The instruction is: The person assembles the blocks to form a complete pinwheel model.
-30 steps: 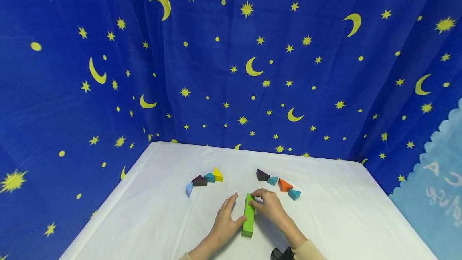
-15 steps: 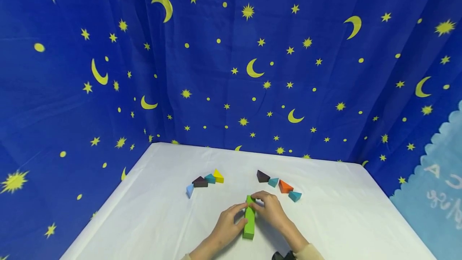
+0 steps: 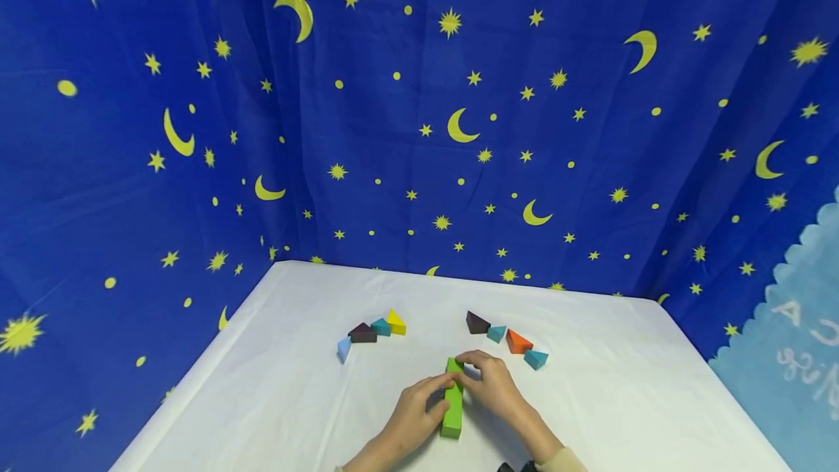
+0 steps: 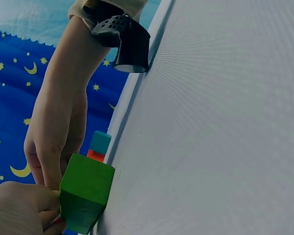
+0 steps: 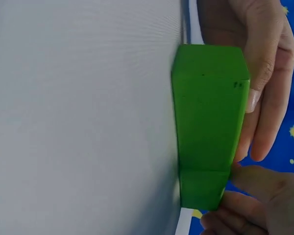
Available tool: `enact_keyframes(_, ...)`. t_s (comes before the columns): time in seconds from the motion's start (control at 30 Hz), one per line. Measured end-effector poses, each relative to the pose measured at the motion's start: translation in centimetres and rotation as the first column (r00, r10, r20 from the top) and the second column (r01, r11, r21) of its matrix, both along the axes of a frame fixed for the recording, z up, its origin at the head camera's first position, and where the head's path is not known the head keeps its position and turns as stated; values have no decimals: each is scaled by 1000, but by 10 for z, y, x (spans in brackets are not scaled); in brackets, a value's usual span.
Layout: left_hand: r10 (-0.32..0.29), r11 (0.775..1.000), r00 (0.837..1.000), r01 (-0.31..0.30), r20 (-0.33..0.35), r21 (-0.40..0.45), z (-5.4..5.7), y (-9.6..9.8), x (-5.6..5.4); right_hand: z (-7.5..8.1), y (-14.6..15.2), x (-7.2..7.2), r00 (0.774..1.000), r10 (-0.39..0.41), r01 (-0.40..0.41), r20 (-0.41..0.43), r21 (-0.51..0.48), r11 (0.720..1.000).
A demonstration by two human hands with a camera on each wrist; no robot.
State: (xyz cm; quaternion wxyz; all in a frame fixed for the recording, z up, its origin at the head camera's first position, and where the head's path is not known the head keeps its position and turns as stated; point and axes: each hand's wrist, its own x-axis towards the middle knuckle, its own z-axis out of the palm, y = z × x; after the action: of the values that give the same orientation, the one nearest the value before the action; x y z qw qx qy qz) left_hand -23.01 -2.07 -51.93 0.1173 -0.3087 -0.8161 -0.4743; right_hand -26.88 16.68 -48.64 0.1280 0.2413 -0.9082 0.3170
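A long green block (image 3: 452,414) lies on the white table, pointing away from me. In the right wrist view a seam crosses the green row (image 5: 208,122) near its far end; two blocks may stand end to end there. My right hand (image 3: 494,384) grips the far end between thumb and curled fingers. From the other side my left hand (image 3: 413,417) touches the block: its thumb lies at the left side, and its extended fingers reach over the top to the right fingertips. In the left wrist view the green end face (image 4: 87,178) hides part of the fingertips.
Back left on the table (image 3: 314,290) stand light blue (image 3: 344,349), dark (image 3: 363,333), teal (image 3: 381,327) and yellow (image 3: 396,323) triangular blocks. Back right are dark (image 3: 478,323), teal (image 3: 496,333), orange (image 3: 518,341) and another teal (image 3: 535,359) triangular blocks. A starry blue curtain (image 3: 393,130) surrounds the table.
My left fingers have moved right and lowered onto the green block, meeting the right fingertips. The right hand keeps its grip at the far end. The triangular blocks have not moved.
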Motion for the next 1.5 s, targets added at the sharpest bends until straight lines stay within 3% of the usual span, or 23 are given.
enact_keyframes(0.17, 12, 1000, 999, -12, -52, 3, 1, 1, -1, 10, 12, -9, 997, -76, 74, -35, -35, 997)
enact_keyframes(0.43, 13, 1000, 999, -12, -49, 23, -3, 1, 1, 18, 54, -47, 962, -240, 232, -131, -76, 970)
enact_keyframes(0.77, 3, 1000, 1000, -3, -7, 23, -1, 0, -1, 16, 69, -72, 969, -245, 246, -22, 53, 968)
enact_keyframes(1.07, -7, 999, 999, 9, -40, 34, -4, 1, -1, 5, 68, -77, 968, -247, 241, 50, 96, 966)
enact_keyframes(1.4, -10, 999, 998, 13, -69, 36, -3, 1, 1, 12, 54, -61, 968, -252, 252, -18, 29, 967)
enact_keyframes(1.5, -6, 999, 998, 9, -67, 35, -3, 1, 1, 12, 43, -58, 977, -213, 213, 9, -1, 977)
